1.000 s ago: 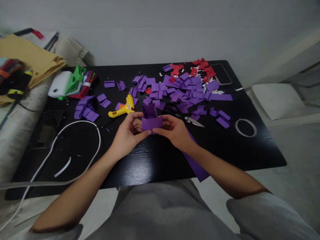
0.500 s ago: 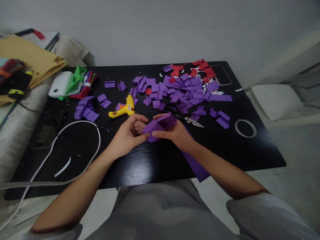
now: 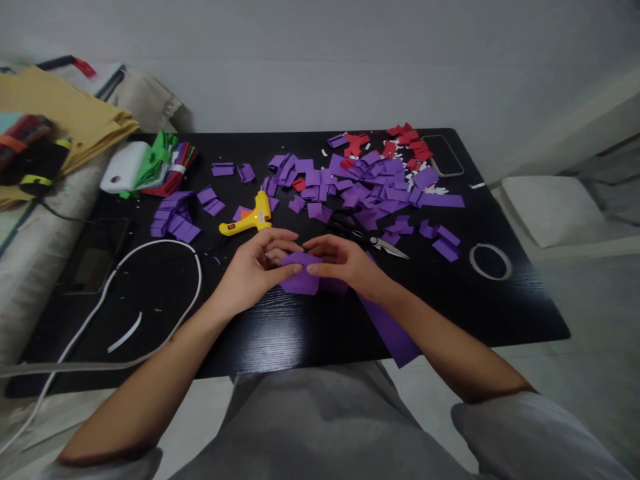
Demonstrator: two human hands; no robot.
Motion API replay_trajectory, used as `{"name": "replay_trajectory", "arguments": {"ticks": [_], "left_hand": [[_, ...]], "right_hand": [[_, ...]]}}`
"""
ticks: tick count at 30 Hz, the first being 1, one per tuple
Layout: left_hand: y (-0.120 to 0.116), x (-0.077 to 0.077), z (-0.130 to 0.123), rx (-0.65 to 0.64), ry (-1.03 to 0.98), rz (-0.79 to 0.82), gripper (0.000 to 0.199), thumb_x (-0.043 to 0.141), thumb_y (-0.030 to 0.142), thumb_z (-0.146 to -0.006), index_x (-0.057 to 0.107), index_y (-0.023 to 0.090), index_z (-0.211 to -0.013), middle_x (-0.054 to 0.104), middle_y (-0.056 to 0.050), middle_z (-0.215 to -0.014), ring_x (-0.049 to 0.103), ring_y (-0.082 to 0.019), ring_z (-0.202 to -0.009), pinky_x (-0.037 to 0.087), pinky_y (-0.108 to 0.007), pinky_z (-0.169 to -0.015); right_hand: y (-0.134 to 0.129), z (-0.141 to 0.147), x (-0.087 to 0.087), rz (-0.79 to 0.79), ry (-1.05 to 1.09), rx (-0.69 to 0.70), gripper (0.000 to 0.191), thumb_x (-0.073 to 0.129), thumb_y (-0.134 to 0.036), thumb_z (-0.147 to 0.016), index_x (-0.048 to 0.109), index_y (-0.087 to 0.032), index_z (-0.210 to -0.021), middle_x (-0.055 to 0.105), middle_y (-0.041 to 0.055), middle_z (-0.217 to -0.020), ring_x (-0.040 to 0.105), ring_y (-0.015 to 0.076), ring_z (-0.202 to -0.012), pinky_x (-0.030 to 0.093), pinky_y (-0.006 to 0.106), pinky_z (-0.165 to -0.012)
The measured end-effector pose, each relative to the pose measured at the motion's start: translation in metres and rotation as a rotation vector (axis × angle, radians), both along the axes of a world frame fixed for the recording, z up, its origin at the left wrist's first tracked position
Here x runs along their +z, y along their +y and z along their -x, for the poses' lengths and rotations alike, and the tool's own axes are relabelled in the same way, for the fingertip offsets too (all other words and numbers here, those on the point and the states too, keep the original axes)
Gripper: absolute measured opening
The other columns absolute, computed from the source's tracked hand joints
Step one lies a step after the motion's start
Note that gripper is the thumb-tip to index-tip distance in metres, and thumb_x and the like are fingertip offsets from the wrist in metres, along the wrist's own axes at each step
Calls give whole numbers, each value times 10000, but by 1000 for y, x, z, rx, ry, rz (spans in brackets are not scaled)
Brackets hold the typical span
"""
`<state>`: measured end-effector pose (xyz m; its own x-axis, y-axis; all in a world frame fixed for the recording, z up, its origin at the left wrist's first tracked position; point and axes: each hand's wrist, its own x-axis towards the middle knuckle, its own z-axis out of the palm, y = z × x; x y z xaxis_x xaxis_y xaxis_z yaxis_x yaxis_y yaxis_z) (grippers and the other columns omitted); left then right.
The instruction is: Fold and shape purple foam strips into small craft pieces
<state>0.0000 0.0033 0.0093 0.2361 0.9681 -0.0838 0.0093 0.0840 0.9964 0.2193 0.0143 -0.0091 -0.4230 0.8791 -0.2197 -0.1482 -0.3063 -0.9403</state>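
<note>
Between our bare left hand [image 3: 253, 265] and bare right hand [image 3: 353, 267] we pinch a folded purple paper piece [image 3: 301, 283], its long axis running left to right, lower edge facing us.

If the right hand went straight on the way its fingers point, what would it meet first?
Besides the folded purple paper piece it holds, the right hand would likely meet the left hand first, across a narrow gap, though depth is unclear.
</note>
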Motion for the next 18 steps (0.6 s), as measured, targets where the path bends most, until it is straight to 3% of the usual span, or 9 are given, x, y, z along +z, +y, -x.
{"name": "replay_trajectory", "arguments": {"ticks": [3,8,11,18], "left_hand": [[-2,-1,-1,3,51,-14,514,941,283,-693,723,182,-1148,770,-47,-1053,667,-123,-744,564,-265,-719],[0,4,4,-32,210,-40,327,886,401,-795,792,177,-1014,744,-17,-792,657,-144,-707,545,-258,-688],[2,5,6,-43,268,-68,273,858,428,-829,794,179,-922,761,-28,-819,673,-148,-723,534,-251,-681],[2,2,12,-88,256,-78,213,808,376,-878,772,193,-981,724,-2,-779,655,-126,-688,511,-232,-663]], "right_hand": [[-2,1,-2,-149,-100,48,327,917,-351,-745,773,-197,-994,766,16,-988,697,183,-927,541,332,-902],[-1,-1,-1,-261,-214,15,230,860,-341,-793,744,-184,-916,720,-6,-860,635,151,-783,498,297,-751],[-1,-1,-1,-278,-216,-7,211,846,-310,-791,721,-187,-908,718,-5,-873,649,156,-807,500,302,-770],[-4,-1,3,-322,-192,-41,165,789,-242,-816,693,-205,-945,724,8,-941,677,170,-881,520,317,-833]]}}
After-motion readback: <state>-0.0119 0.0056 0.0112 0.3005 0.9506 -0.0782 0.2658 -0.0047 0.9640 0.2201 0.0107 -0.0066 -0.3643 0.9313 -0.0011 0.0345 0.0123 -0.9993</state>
